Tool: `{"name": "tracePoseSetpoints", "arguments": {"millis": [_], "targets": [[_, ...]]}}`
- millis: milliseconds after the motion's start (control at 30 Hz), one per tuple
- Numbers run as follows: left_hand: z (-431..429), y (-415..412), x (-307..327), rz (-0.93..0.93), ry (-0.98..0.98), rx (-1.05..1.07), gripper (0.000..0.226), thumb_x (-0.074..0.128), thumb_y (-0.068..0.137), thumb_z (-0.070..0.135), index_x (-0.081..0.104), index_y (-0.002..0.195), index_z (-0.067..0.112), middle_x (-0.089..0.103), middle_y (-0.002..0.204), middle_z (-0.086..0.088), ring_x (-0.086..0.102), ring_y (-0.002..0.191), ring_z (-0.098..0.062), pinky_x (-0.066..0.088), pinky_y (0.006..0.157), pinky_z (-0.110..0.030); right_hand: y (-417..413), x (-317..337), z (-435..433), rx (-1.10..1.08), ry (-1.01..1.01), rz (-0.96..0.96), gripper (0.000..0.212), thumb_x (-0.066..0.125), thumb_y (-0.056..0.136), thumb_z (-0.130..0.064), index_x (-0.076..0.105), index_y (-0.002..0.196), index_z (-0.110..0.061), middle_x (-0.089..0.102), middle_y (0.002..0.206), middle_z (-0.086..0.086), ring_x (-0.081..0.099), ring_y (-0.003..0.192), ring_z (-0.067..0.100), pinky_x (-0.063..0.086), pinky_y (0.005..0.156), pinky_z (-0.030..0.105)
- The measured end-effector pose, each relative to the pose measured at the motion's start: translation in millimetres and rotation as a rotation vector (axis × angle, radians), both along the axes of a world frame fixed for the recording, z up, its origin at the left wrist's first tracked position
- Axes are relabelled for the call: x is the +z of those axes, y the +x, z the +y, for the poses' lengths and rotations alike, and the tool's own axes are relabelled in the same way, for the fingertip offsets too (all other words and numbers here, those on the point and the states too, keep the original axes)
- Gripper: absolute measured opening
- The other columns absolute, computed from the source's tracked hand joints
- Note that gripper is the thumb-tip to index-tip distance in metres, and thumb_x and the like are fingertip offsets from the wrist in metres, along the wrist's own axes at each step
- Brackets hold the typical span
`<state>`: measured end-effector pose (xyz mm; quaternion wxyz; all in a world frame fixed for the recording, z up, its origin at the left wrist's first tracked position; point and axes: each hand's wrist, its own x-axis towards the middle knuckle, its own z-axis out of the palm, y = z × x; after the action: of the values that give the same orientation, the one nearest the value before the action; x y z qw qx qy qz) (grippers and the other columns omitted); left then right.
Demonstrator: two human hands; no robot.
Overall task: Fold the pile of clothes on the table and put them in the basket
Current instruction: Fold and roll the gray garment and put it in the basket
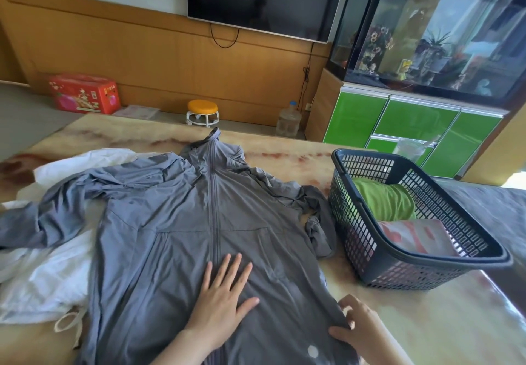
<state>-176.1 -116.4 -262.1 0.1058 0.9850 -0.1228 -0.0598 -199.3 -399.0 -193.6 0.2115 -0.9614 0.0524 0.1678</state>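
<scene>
Two hands [225,293] [358,325], one grey jacket [176,222], one white garment [51,273], one basket [444,260], two folded pieces [384,202] [418,236] inside, one stool [202,107]

The grey jacket [176,222] covers the middle of the table [284,154]. White clothes [42,273] block nine o'clock. The basket [398,273] stands at three o'clock, maybe half full. Bare table shows at twelve and five o'clock.

The person's left hand [223,293] lies flat and palm down near the centre, fingers straight and spread, thumb angled out to the right, its bare forearm reaching in from the near edge. To its right, the right hand [355,325] is curled, thumb and fingertips pinching the edge of the grey jacket [170,222], wrist entering from the near right corner.
</scene>
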Motion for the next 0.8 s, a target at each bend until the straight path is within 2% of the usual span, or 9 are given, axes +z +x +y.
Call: {"name": "tracePoseSetpoints", "arguments": {"millis": [133,233,300,333,400,433,600,733,800], "targets": [[-0.2,13.6,22.7,-0.046,-0.086,0.089,0.075,-0.001,0.092,0.065,0.057,0.127,0.033,0.054,0.135,0.006,0.050,0.125,-0.011,0.013,0.108,-0.037,0.9,10.7,8.5,0.017,-0.118,-0.043,0.034,0.068,0.072,-0.049,0.040,0.089,-0.041,0.055,0.086,-0.011,0.054,0.081,0.006,0.047,0.074,0.021],[3.5,28.3,26.2,-0.117,-0.110,0.108,0.112,-0.034,0.055,0.080,0.008,0.149,0.036,-0.005,0.149,0.013,-0.001,0.144,-0.008,-0.005,0.115,-0.038,16.3,29.3,27.8,0.007,-0.119,-0.246,0.026,0.060,0.084,-0.049,0.048,0.103,-0.037,0.055,0.097,-0.016,0.052,0.086,0.005,0.042,0.071,0.023],[3.9,36.4,24.2,-0.041,-0.056,0.061,0.114,-0.037,0.049,0.081,-0.001,0.147,0.036,-0.017,0.148,0.009,-0.012,0.142,-0.013,-0.009,0.113,-0.040,36.0,41.6,43.0,-0.008,-0.015,-0.354,0.020,0.059,0.088,-0.041,0.056,0.105,-0.032,0.056,0.099,-0.016,0.055,0.087,0.005,0.045,0.074,0.025],[1.2,40.8,23.6,-0.081,-0.016,0.049,0.106,-0.029,0.063,0.080,0.016,0.147,0.035,0.002,0.156,0.001,0.007,0.145,-0.018,0.000,0.112,-0.040,49.1,45.8,50.3,-0.005,0.021,-0.399,0.017,0.059,0.089,-0.038,0.059,0.104,-0.030,0.057,0.100,-0.016,0.057,0.088,0.006,0.047,0.076,0.027],[-2.8,48.9,22.6,-0.107,-0.118,0.150,0.082,-0.007,0.089,0.066,0.057,0.127,0.032,0.057,0.131,0.002,0.055,0.120,-0.018,0.028,0.105,-0.037,81.8,52.7,63.7,0.000,0.060,-0.468,0.016,0.059,0.090,-0.034,0.061,0.104,-0.027,0.060,0.103,-0.014,0.059,0.088,0.007,0.049,0.076,0.029],[-3.6,55.1,25.8,-0.126,-0.202,0.192,0.079,-0.003,0.092,0.063,0.061,0.124,0.030,0.061,0.122,0.007,0.058,0.113,-0.014,0.036,0.103,-0.036,100.6,55.8,69.8,0.000,0.069,-0.491,0.018,0.058,0.091,-0.033,0.061,0.107,-0.025,0.061,0.105,-0.012,0.060,0.090,0.009,0.049,0.076,0.030],[-3.3,102.2,30.1,-0.161,-0.180,0.179,0.114,-0.040,0.058,0.072,0.013,0.150,0.030,0.000,0.158,0.004,-0.004,0.146,-0.015,-0.004,0.116,-0.036,205.0,55.0,89.6,-0.025,0.043,-0.428,0.031,0.056,0.092,-0.033,0.058,0.119,-0.017,0.063,0.114,0.001,0.060,0.097,0.021,0.051,0.076,0.033],[4.0,141.0,32.1,-0.091,-0.107,0.218,0.063,0.000,0.094,0.058,-0.001,0.150,0.029,-0.012,0.158,0.001,-0.016,0.144,-0.017,-0.007,0.117,-0.043,270.4,41.3,93.7,-0.001,0.032,-0.325,0.054,0.059,0.089,-0.043,0.048,0.134,-0.015,0.059,0.127,0.009,0.050,0.119,0.028,0.048,0.087,0.036],[6.7,150.0,23.5,-0.113,-0.054,0.208,0.071,-0.014,0.087,0.061,-0.003,0.150,0.030,-0.013,0.158,0.002,-0.016,0.144,-0.018,-0.007,0.117,-0.045,296.0,32.8,93.7,-0.009,0.038,-0.273,0.068,0.060,0.085,-0.051,0.041,0.140,-0.015,0.056,0.132,0.008,0.044,0.127,0.030,0.045,0.091,0.038]]}}
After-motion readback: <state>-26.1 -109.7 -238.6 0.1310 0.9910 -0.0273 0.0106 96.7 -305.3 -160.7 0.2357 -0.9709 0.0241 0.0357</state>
